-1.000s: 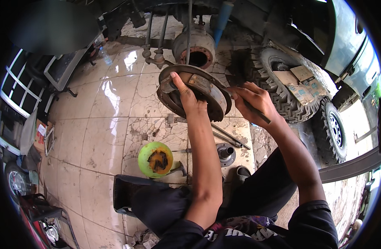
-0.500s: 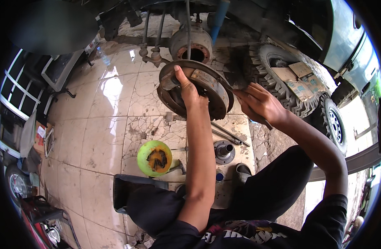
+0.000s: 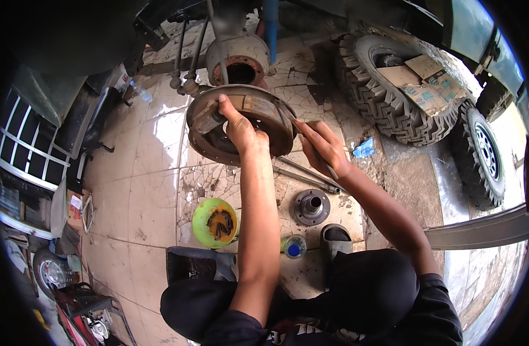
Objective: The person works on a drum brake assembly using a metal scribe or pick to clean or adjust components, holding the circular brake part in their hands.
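My left hand [image 3: 241,128] grips a round, rusty drum brake assembly [image 3: 210,147] in the upper middle. The thumb lies upward along its inner face, beside a curved brake shoe [image 3: 265,105]; the other fingers are mostly hidden within it. At the right rim, my right hand [image 3: 322,149] is closed around a thin, dark flat metal tool [image 3: 332,171]. The tool's far end meets the rim, and its exact kind is unclear. Just behind the assembly is a rusty axle housing [image 3: 239,62] with a round opening.
Near my legs are a yellow-green bowl [image 3: 202,229] holding dark parts in orange liquid, a flanged hub [image 3: 312,207], metal rods [image 3: 306,177] and a blue-capped bottle [image 3: 294,249]. Right lies a big tyre [image 3: 385,115] topped with cardboard; another wheel [image 3: 484,150] leans beside it.
My view has shifted, so the brake assembly and both hands sit farther left in the picture. The left grip stays the same; the right hand still holds the tool at the rim.
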The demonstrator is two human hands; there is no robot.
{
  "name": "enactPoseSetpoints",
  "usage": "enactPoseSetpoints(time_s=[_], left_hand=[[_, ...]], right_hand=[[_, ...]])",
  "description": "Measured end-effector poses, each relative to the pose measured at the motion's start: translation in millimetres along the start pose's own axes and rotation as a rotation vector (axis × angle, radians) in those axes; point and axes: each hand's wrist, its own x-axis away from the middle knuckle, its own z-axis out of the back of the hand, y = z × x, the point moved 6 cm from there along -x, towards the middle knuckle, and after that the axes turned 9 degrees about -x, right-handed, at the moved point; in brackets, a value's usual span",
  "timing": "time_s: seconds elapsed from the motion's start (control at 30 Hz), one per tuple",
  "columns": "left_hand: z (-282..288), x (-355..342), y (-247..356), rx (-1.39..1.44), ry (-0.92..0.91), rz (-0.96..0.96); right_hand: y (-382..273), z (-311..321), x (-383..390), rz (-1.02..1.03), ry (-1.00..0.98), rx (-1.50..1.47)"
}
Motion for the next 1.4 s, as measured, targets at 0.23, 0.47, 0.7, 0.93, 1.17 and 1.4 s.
enactPoseSetpoints(time_s=[0.23,0.47,0.7,0.93,1.17,1.4], left_hand=[[-7.0,-3.5,1.9,0.037,0.029,0.022],[-11.5,-2.1,-7.5,-0.029,0.026,-0.022],[-11.8,-5.2,-6.5,-0.004,-0.014,0.051],[-6.0,-3.3,-13.8,-0.056,0.013,-0.008],[-21.3,-4.7,-27.4,0.096,-0.343,0.023],[-2.1,-9.2,-16.8,0.048,-0.009,0.045]], right_hand=[[20.2,4.7,16.1,-0.011,0.017,-0.051],[26.7,6.8,12.7,-0.002,0.134,-0.096],[28.7,1.0,1.9,0.034,0.112,-0.132],[30.8,9.7,29.3,-0.026,0.103,-0.121],[19.2,-17.3,-67.4,0.144,-0.024,-0.173],[19.3,26.2,-1.4,0.031,-0.098,-0.058]])
